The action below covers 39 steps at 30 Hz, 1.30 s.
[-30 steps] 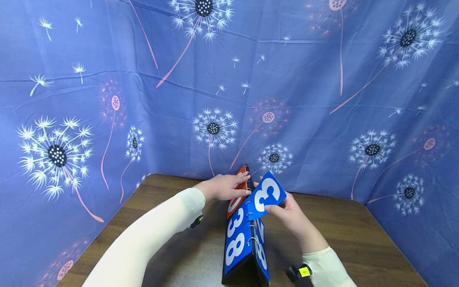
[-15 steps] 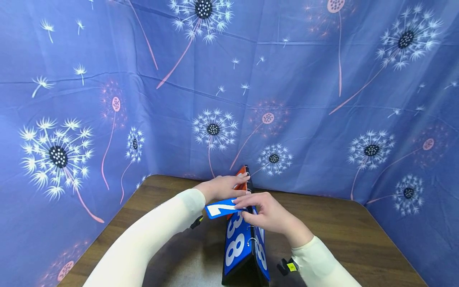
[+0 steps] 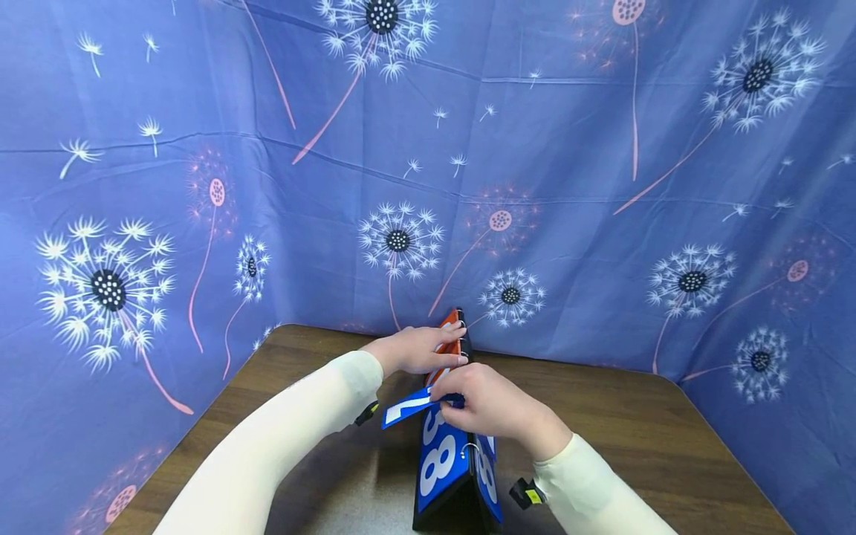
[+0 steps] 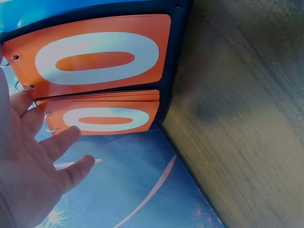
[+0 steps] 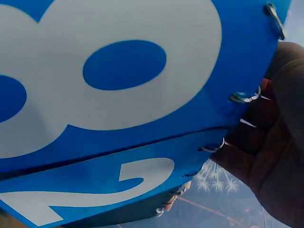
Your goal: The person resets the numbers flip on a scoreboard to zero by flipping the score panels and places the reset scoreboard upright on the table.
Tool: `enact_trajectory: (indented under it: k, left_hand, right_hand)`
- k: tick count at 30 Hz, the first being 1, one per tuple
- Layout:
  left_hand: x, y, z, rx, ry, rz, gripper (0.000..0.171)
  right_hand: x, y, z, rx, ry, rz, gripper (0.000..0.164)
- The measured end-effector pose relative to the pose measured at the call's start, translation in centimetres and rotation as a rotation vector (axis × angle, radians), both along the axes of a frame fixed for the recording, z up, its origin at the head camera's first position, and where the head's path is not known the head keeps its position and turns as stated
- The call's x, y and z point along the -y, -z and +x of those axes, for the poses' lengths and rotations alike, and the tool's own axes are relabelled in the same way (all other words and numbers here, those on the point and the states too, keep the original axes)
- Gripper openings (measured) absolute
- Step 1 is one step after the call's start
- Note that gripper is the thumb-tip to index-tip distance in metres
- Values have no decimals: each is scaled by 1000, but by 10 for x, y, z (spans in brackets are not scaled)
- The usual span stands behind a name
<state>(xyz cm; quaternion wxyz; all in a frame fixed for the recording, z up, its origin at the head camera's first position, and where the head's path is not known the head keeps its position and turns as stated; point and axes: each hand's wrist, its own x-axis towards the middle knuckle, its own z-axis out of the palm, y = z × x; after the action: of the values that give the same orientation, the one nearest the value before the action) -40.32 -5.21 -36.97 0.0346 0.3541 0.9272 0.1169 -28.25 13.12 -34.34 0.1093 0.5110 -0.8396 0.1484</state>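
A tent-shaped flip scoreboard [image 3: 455, 505] stands lengthwise on the table, with number cards hung on metal rings along its top. My right hand [image 3: 491, 401] is curled over the top edge and pinches a blue number card [image 3: 406, 408], which sticks out to the left with part of a white digit showing. My left hand [image 3: 416, 349] rests farther back over the orange cards, fingers extended to the top edge. In the left wrist view two orange zero cards [image 4: 95, 59] hang beside those fingers. The right wrist view shows a blue 8 card [image 5: 123, 64] and a blue 2 card [image 5: 147, 173].
The brown wooden table [image 3: 635, 446] extends on both sides of the scoreboard. Behind it hangs a blue dandelion-print cloth [image 3: 568, 148], close to the scoreboard's far end.
My right hand has moved left over the scoreboard's top, swinging the blue card from the right side to the left and lowering it a little. My left hand has stayed in place.
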Motion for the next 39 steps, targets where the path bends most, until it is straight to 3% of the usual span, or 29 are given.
enact_trajectory:
  k: [12, 21, 26, 31, 35, 39]
  left_hand:
    - [0, -1, 0, 22, 2, 13, 80]
    - [0, -4, 0, 27, 7, 3, 79]
    - [0, -4, 0, 16, 12, 8, 80]
    - [0, -4, 0, 12, 15, 3, 80]
    - [0, -3, -2, 23, 9, -7, 78]
    - [1, -3, -2, 35, 1, -7, 72]
  right_hand:
    - [18, -3, -1, 93, 73, 228, 12]
    - [25, -6, 1, 187, 166, 305, 22]
    - [27, -5, 2, 169, 175, 333, 17]
    - [25, -4, -2, 184, 123, 279, 21]
    - [15, -9, -5, 325, 40, 155, 22]
    - [-5, -19, -7, 454, -9, -41, 18]
